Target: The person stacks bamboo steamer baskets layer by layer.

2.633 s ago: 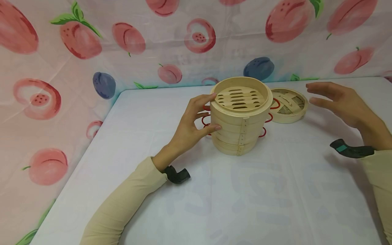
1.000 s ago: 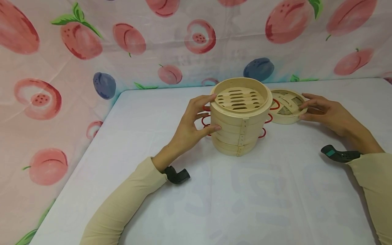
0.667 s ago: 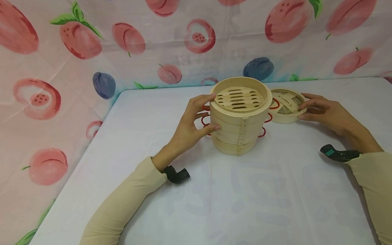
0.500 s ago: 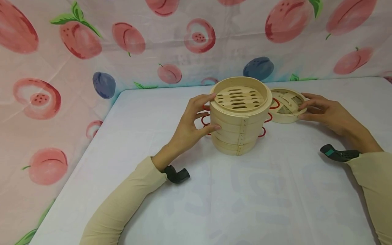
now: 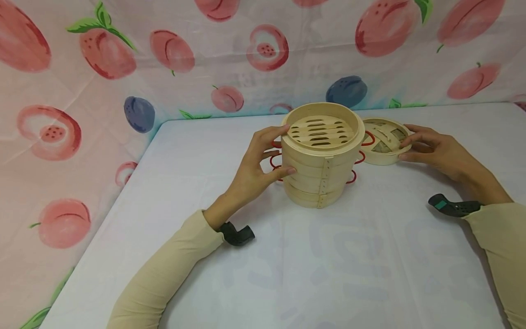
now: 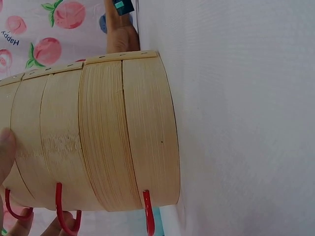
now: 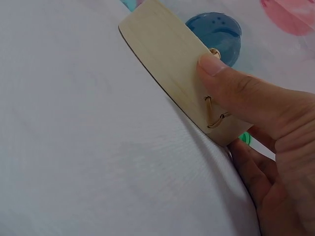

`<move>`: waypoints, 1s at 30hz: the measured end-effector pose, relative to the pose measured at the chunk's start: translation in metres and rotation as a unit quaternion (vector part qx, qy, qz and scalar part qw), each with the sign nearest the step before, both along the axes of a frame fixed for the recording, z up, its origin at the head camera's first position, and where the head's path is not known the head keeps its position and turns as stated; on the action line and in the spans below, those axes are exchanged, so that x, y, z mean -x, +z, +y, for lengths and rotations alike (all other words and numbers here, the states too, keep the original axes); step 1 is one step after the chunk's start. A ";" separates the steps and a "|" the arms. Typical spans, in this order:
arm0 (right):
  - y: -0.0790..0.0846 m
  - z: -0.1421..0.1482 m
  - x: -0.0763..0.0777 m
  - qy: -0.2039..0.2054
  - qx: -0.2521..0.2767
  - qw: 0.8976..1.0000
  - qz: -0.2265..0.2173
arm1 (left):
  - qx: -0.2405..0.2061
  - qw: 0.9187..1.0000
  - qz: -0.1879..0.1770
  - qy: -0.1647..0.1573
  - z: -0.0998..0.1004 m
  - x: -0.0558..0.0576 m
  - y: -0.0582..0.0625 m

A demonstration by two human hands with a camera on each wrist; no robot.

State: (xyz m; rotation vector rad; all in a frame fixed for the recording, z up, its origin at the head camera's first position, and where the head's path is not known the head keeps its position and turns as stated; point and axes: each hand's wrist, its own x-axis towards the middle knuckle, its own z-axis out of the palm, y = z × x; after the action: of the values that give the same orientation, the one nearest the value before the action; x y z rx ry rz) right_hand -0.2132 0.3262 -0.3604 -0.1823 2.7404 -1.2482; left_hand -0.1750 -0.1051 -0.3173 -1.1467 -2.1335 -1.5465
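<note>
A stack of round bamboo steamer baskets [image 5: 316, 176] stands upright on the white tabletop, its open top showing a slatted floor. Red loop handles stick out at both sides. My left hand [image 5: 252, 167] holds the stack from the left, thumb on the front wall and a fingertip at the top rim. In the left wrist view the steamer's wall [image 6: 101, 132] fills much of the picture. Right behind the stack lies the woven bamboo lid [image 5: 382, 157]. My right hand [image 5: 448, 153] grips its right edge; in the right wrist view the thumb presses the lid's side wall [image 7: 162, 49].
The white-covered table [image 5: 328, 269] reaches back to a fruit-printed cloth [image 5: 300, 68] hanging behind and at the left. A black device [image 5: 237, 234] sits at the left wrist, another black device [image 5: 454, 206] at the right.
My right hand has come leftward from beside the lid and taken hold of its right edge. During the last second both hands, the lid and the stack have stayed almost still.
</note>
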 end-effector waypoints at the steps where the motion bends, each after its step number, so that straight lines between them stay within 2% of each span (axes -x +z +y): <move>1: 0.000 0.000 0.000 0.000 0.001 1.000 -0.001 | 0.000 1.000 0.000 0.000 0.000 0.000 0.000; 14: 0.000 -0.004 -0.001 -0.002 0.021 1.000 -0.004 | 0.003 1.000 0.001 0.003 0.000 0.000 0.001; 30: 0.000 -0.005 -0.001 -0.001 0.016 1.000 0.006 | 0.001 1.000 -0.001 0.004 0.000 0.000 0.001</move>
State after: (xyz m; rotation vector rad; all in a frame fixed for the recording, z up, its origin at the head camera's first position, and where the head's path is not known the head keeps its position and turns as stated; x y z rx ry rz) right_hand -0.2119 0.3208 -0.3607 -0.1894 2.7322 -1.2962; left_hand -0.1753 -0.1049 -0.3164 -1.1373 -2.1380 -1.5425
